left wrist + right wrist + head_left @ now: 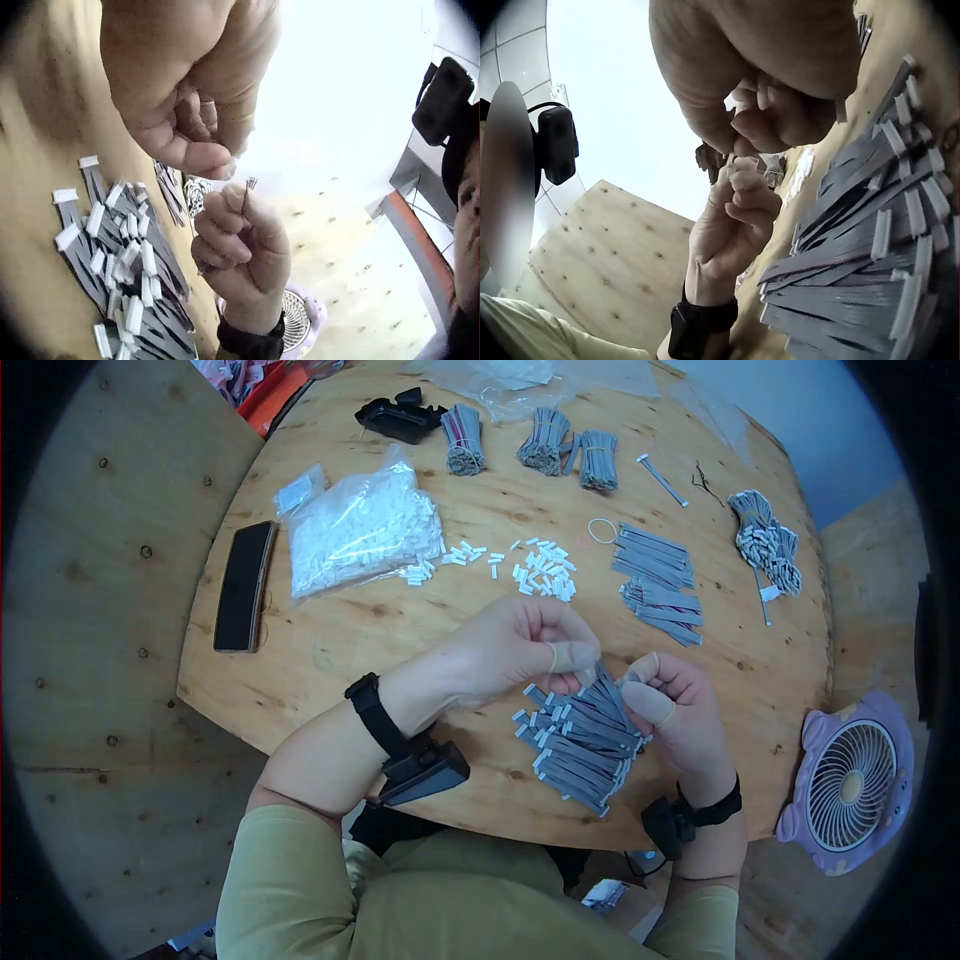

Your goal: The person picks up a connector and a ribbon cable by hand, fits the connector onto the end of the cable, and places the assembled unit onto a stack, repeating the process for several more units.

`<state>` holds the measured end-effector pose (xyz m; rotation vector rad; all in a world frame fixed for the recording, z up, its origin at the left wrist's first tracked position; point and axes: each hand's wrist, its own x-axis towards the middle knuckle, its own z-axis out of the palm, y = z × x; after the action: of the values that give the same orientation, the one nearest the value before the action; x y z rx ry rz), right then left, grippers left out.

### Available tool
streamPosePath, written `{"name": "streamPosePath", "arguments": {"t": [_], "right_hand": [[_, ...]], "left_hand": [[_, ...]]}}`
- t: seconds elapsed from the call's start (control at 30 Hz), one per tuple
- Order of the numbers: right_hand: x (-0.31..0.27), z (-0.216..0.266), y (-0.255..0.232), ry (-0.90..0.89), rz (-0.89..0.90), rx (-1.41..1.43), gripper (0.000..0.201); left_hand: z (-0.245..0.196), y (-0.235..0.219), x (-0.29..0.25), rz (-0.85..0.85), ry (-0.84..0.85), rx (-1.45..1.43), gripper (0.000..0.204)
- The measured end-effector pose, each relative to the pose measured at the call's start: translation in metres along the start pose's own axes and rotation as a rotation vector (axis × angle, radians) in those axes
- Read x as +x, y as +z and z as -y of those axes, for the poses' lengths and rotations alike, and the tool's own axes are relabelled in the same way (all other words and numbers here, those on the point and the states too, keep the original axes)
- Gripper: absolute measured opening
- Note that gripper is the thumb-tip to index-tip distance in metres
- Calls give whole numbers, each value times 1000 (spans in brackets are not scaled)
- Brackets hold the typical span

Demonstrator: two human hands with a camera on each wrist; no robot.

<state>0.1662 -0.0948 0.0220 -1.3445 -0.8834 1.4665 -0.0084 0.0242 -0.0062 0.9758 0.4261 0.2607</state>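
Observation:
Above a pile of grey flat cables with white connectors [580, 745], both hands are close together. My left hand [545, 645] [735, 225] has thumb and index finger together, pinching what looks like a small pale piece [739, 166]; its shape is mostly hidden. Facing it, my right hand [680, 705] [244, 247] pinches a thin grey cable, whose fine wire ends [251, 182] stick up past the fingertips in the left wrist view. In the right wrist view, a short grey bit [841, 111] shows beside the right hand. Finger covers are on both hands.
Loose white connectors [545, 570] lie beyond the hands, beside a clear bag of them [365, 525] and a phone [244, 588]. Cable strips [655, 580], tied bundles [598, 460] and a black holder [400, 418] lie farther back. A purple fan [850, 785] stands right.

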Motion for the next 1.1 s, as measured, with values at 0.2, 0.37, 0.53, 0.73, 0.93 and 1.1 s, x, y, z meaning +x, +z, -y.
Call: {"name": "streamPosePath", "arguments": {"t": [0.2,0.37,0.53,0.73,0.93,1.1], "right_hand": [[-3,2,1,13,57,19,7],[-3,2,2,-5,107,59,7],[-3,0,0,7,139,79,8],[-4,1,1,5,139,74,9],[-3,1,1,-3,115,61,8],[-3,0,2,-22,96,55,8]], "left_hand": [[-1,11,-3,16,-96,-92,15],[0,15,-4,31,-107,-90,16],[0,17,-4,50,-102,-87,16],[1,18,-5,52,-97,-92,16],[-1,18,-5,56,-81,-65,16],[-1,18,-5,51,-73,-76,16]]}}
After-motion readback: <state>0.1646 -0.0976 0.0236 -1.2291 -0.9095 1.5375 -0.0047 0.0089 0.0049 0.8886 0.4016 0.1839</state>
